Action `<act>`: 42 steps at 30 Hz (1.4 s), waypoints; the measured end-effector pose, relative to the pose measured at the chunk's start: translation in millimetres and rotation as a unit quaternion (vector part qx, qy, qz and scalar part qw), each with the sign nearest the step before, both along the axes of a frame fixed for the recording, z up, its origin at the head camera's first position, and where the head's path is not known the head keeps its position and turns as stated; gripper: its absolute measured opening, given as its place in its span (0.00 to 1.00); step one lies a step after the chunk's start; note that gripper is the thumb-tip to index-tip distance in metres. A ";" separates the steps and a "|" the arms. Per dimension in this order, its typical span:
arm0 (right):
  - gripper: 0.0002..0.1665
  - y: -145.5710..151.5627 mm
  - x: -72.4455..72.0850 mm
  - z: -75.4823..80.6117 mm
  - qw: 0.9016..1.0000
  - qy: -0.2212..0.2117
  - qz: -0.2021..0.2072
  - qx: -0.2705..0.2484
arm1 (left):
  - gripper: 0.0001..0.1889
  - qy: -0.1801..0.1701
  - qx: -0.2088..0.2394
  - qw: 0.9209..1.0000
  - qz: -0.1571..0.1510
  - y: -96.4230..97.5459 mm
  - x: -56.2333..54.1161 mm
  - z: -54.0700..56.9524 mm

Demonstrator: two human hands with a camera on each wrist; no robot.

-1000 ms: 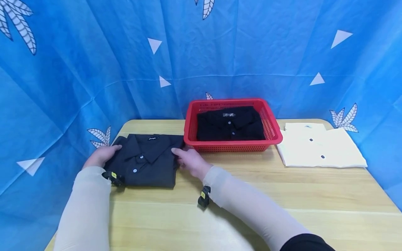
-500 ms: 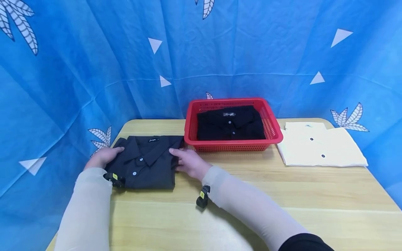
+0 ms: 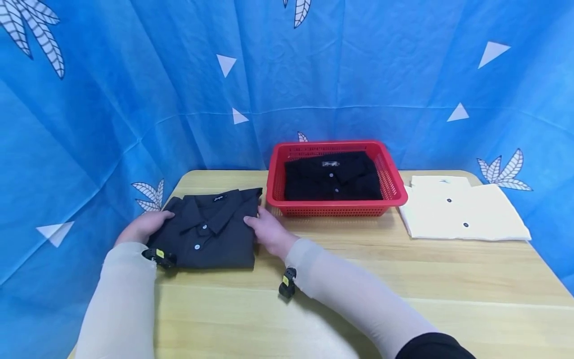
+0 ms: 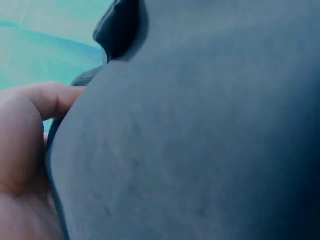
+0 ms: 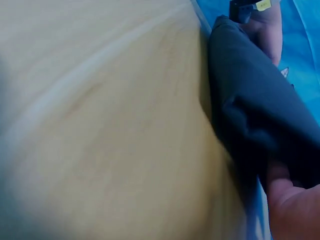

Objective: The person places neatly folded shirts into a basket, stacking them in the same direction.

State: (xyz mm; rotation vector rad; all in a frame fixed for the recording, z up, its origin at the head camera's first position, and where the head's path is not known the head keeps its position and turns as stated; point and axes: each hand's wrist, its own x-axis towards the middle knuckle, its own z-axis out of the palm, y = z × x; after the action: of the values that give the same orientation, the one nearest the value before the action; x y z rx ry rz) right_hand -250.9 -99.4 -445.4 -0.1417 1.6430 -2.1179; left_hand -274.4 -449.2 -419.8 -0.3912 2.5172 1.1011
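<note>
A folded dark grey shirt [image 3: 224,252] with a collar and pale buttons lies at the left of the table, its collar toward the back. My left hand [image 3: 145,226] grips its left edge, thumb on top. On the opposite edge my right hand [image 3: 271,232] pinches the cloth with the thumb above and the fingers tucked beneath, mostly hidden. Grey cloth [image 4: 180,125] fills most of the left wrist view. In the right wrist view the shirt's folded front edge [image 5: 250,85] runs between both hands, with a shadow on the table along it.
A red plastic basket [image 3: 332,204] stands just right of the shirt, holding a folded black shirt [image 3: 309,182]. Farther right lies a folded white shirt [image 3: 430,219] with dark buttons. A blue patterned curtain [image 3: 287,75] hangs behind and beside the wooden table [image 3: 224,314].
The shirt's upper right corner has risen a little, and my right fingers have slid further under that edge. My left hand keeps its hold. The head view has shifted slightly.
</note>
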 end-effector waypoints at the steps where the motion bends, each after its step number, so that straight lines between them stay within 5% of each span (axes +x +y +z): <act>1: 0.29 -0.1 0.1 1.4 1.000 0.008 -0.004 0.006 | 0.44 0.003 0.002 1.000 0.000 -0.9 0.2 -0.9; 11: 0.27 -1.5 5.6 24.2 0.992 0.095 -0.017 0.083 | 0.45 0.007 0.075 0.997 0.021 -1.6 9.8 0.4; 22: 0.26 25.0 4.4 54.3 0.985 0.153 0.009 0.076 | 0.43 0.060 0.121 0.991 -0.011 17.8 9.9 28.0; 35: 0.22 95.1 -16.7 78.3 0.990 0.139 -0.019 0.026 | 0.36 0.134 0.120 0.979 -0.099 69.8 -2.7 72.2; 42: 0.23 132.0 -23.4 83.4 0.986 0.156 -0.021 0.054 | 0.33 0.169 0.105 0.975 -0.102 103.8 -5.3 83.0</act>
State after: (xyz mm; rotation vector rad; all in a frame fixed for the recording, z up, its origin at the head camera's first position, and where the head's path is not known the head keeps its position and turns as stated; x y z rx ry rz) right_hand -274.3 32.7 -362.0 -0.4270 1.9488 -2.1142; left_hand -279.6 -345.4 -336.9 0.1218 2.6096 1.4301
